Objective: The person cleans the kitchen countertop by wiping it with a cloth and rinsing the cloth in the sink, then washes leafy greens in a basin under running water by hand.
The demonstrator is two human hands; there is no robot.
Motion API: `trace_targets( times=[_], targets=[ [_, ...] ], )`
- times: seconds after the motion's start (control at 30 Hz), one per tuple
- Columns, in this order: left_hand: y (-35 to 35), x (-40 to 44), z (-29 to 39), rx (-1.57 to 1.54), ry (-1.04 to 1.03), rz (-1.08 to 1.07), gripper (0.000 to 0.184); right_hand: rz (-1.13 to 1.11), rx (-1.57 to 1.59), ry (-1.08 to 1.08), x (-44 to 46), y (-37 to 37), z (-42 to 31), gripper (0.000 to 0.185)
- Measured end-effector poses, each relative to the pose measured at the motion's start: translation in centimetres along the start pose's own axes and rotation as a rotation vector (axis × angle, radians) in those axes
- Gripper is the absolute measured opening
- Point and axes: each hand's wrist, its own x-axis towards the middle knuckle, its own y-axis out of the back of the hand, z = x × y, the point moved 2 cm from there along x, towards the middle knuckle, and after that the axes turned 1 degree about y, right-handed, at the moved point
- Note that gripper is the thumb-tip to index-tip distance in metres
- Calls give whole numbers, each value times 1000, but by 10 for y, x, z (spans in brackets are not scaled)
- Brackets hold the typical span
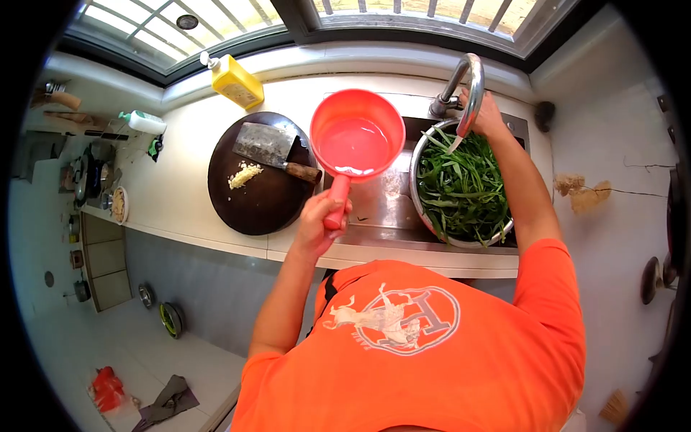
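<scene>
My left hand (319, 222) is closed round the handle of a red plastic water dipper (354, 101), held over the counter between the board and the sink. A little clear liquid seems to lie in its bowl. Behind the curved spout, my right hand (485, 114) is at the faucet (473, 72), its fingers partly hidden and seemingly gripping the handle part. A pale streak like running water drops from the spout. Under it, a steel basin (415, 189) full of long green leafy vegetables (461, 187) sits in the sink.
A round dark chopping board (248, 209) bears a cleaver (265, 144) and chopped garlic-like bits (245, 175). A yellow pump bottle (237, 83) stands by the window. Bare steel sink surface (378, 209) shows left of the basin. A white bottle (146, 122) is farther left.
</scene>
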Motion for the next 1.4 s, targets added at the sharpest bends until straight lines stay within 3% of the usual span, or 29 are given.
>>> trace_targets(
  times=[0.07, 0.1, 0.27, 0.3, 0.4, 0.43, 0.53, 0.57, 0.67, 0.87, 1.17, 1.27, 1.4],
  targets=[
    [12, 23, 10, 31, -28, -23, 45, 74, 31, -18, -2, -2, -5, 59],
    [21, 37, 14, 30, -26, 8, 46, -23, 142, -111, -7, 10, -12, 43],
    [41, 89, 46, 56, -93, 6, 48, 82, 471, -279, -63, -13, -25, 34],
    [41, 96, 51, 6, -115, 23, 40, 140, 521, -301, -84, -15, -31, 37],
    [55, 116, 60, -26, -115, -25, 41, 308, 463, -372, -141, -5, -65, 47],
    [58, 121, 62, -53, -101, -57, 42, 199, 522, -429, -155, -8, -71, 62],
    [68, 129, 63, -39, -78, -96, 40, 139, 408, -591, -182, -19, -95, 78],
    [69, 131, 62, -38, -72, -102, 39, -23, 512, -722, -184, -28, -97, 90],
    [77, 133, 59, -6, -63, -71, 37, -138, 786, -896, -178, -51, -107, 93],
    [65, 129, 64, 406, -21, 185, 35, -329, 523, -703, -164, -50, -152, 93],
    [65, 128, 63, 552, -4, 225, 36, -416, 214, -475, -174, -72, -159, 96],
    [62, 130, 62, 629, -57, 281, 47, -391, 267, -444, -174, -82, -154, 95],
    [57, 123, 64, 1094, -361, 593, 66, -344, 283, -450, -177, -79, -149, 94]
  ],
)
